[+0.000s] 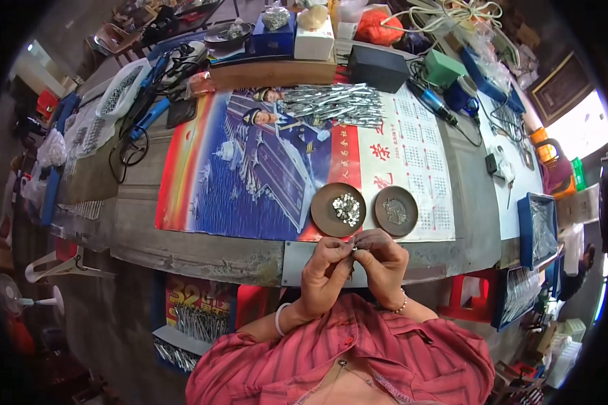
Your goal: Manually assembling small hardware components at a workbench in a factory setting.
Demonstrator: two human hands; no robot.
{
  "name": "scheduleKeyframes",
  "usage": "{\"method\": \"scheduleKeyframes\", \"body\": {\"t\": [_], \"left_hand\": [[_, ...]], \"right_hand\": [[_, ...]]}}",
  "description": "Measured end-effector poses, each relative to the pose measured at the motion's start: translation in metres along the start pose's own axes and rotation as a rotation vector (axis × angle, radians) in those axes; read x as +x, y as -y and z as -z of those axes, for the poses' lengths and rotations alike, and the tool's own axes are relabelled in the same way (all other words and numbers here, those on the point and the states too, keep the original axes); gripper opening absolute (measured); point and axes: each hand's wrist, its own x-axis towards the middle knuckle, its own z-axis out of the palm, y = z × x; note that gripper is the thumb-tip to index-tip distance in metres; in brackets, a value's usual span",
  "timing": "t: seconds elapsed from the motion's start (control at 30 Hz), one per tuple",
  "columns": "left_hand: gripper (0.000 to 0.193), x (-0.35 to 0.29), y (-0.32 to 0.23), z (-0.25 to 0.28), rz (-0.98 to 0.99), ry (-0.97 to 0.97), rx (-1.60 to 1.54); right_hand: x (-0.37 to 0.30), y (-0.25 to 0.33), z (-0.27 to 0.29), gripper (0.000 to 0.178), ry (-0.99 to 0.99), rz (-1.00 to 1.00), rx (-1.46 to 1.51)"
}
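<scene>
My left hand (325, 273) and my right hand (383, 264) meet at the table's near edge, fingers pinched together. Between the fingertips shows a small shiny metal part (355, 248), mostly covered, so its exact kind cannot be made out. Just beyond the hands stand two round brown dishes. The left dish (322, 208) holds a pile of small silvery metal pieces (346, 210); the right dish (407, 197) holds finer grey metal bits (393, 212). Farther back, a heap of long thin metal pieces (334, 103) lies across the printed poster (216, 196).
A wooden box (270, 74) and a black box (378, 67) stand at the back. Corded blue tools lie at the left (152, 115) and right (431, 101). A blue tray (538, 229) is at the right edge. Below the table, another tray holds metal strips (199, 324).
</scene>
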Motion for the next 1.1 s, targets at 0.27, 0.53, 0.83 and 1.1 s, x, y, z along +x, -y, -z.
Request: {"method": "scheduleKeyframes", "body": {"t": [0.27, 0.53, 0.83, 1.1], "left_hand": [[0.028, -0.002, -0.003, 0.004, 0.057, 0.027, -0.110], [0.023, -0.011, -0.010, -0.001, 0.114, -0.011, -0.111], [0.029, -0.023, -0.010, 0.000, 0.113, -0.053, 0.129], [0.024, -0.016, -0.011, -0.007, 0.399, -0.041, -0.318]], "right_hand": [[0.007, 0.012, -0.002, 0.013, 0.065, 0.244, -0.418], [-0.004, 0.009, -0.004, 0.006, 0.036, 0.311, -0.520], [-0.021, -0.011, -0.001, 0.022, 0.218, 0.317, -0.548], [0.028, -0.026, 0.048, 0.011, -0.257, -0.086, -0.325]]}}
